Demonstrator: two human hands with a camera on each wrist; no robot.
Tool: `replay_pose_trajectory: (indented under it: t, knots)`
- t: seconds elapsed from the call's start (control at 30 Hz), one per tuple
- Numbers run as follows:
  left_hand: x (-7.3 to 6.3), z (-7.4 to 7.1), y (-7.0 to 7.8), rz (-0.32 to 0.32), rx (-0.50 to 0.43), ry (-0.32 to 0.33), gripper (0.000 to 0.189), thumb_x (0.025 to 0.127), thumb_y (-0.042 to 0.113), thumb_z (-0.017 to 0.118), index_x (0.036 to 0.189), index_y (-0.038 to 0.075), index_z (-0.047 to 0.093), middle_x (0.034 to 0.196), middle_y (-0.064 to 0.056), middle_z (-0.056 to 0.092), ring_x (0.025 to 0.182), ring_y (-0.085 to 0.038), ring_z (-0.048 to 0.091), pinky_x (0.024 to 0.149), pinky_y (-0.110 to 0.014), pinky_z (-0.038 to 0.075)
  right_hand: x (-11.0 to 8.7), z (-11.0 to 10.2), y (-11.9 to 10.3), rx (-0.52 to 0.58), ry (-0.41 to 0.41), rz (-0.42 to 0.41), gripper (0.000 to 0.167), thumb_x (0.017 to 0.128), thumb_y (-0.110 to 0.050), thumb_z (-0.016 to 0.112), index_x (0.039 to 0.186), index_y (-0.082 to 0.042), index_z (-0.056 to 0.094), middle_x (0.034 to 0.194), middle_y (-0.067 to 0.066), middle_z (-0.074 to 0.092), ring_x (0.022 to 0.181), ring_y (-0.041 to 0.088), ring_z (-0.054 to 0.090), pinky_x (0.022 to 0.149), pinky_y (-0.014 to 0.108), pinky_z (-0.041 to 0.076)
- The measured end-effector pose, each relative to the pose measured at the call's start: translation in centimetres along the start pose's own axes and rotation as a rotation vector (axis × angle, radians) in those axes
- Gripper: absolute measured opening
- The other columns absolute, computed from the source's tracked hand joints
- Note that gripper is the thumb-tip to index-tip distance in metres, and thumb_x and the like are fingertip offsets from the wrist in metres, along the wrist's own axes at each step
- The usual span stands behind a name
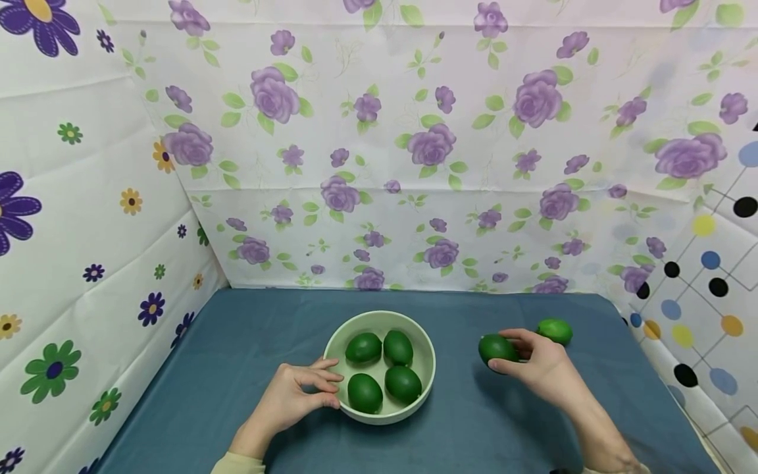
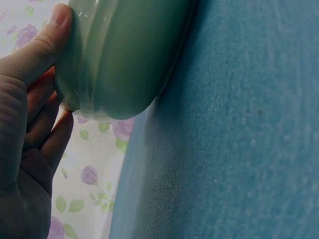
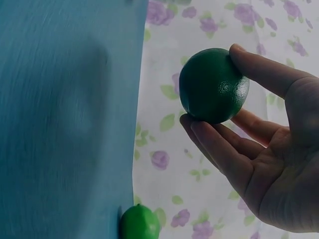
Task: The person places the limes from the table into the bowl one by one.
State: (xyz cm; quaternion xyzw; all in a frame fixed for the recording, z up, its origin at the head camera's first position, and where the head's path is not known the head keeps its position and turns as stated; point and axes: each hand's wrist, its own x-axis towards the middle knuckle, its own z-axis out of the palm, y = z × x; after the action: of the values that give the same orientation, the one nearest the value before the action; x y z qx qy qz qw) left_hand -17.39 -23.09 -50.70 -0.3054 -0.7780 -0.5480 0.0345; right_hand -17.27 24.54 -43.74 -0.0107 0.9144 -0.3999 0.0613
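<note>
A pale green bowl stands on the table with several dark green limes inside it. At its left rim my left hand grips the edge between thumb and fingers, as the left wrist view also shows on the bowl's side. To the right of the bowl, my right hand pinches a dark green lime between thumb and fingertips, held above the table. Just behind that hand lies a brighter green lime, partly covered by the hand in the head view.
The table has a blue cloth. Behind it hangs a white curtain with purple roses. A flowered sheet closes off the left side, and a sheet with coloured dots the right.
</note>
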Motion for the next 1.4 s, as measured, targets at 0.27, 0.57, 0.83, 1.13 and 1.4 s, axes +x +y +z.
replay_pose_trajectory:
  t: [0.27,0.57,0.83,1.13,1.4]
  knots:
    - [0.0,0.0,0.1,-0.006,0.003,0.006,0.016,0.079,0.015,0.094,0.093,0.009,0.088,0.107,-0.007,0.082,0.128,-0.043,0.066,0.122,-0.022,0.039,0.2,1.4,-1.4,-0.001,0.000,-0.054,0.075,0.088,-0.052,0.088,0.146,-0.010,0.064,0.137,0.018,0.068,0.122,0.040,0.069,0.089,0.051,0.066]
    - [0.0,0.0,0.1,-0.012,-0.001,0.005,0.017,0.079,0.014,0.094,0.094,0.008,0.088,0.107,-0.008,0.082,0.129,-0.043,0.065,0.122,-0.022,0.039,0.2,2.6,-2.2,0.038,-0.005,-0.099,0.069,0.089,-0.049,0.088,0.144,-0.013,0.067,0.135,0.014,0.071,0.118,0.034,0.071,0.090,0.048,0.066]
    - [0.0,0.1,0.0,0.016,-0.009,0.003,0.017,0.080,0.011,0.093,0.094,0.006,0.087,0.106,-0.010,0.082,0.127,-0.043,0.067,0.122,-0.023,0.040,0.1,3.2,-2.9,0.067,0.007,-0.128,0.068,0.089,-0.047,0.089,0.144,-0.013,0.067,0.132,0.012,0.072,0.117,0.032,0.072,0.090,0.046,0.067]
    - [0.0,0.1,0.0,0.022,-0.001,0.008,0.017,0.080,0.011,0.093,0.095,0.005,0.087,0.106,-0.010,0.082,0.127,-0.041,0.067,0.121,-0.025,0.043,0.2,4.7,-4.2,0.137,-0.001,-0.157,0.065,0.088,-0.044,0.091,0.142,-0.016,0.069,0.127,0.007,0.074,0.110,0.023,0.074,0.086,0.039,0.068]
    - [0.0,0.1,0.0,0.025,0.007,0.007,0.018,0.079,0.012,0.094,0.094,0.006,0.087,0.106,-0.010,0.082,0.127,-0.040,0.068,0.121,-0.024,0.042,-0.1,5.7,-5.3,0.180,0.007,-0.168,0.064,0.088,-0.042,0.091,0.142,-0.017,0.069,0.124,0.004,0.075,0.106,0.019,0.075,0.084,0.036,0.068]
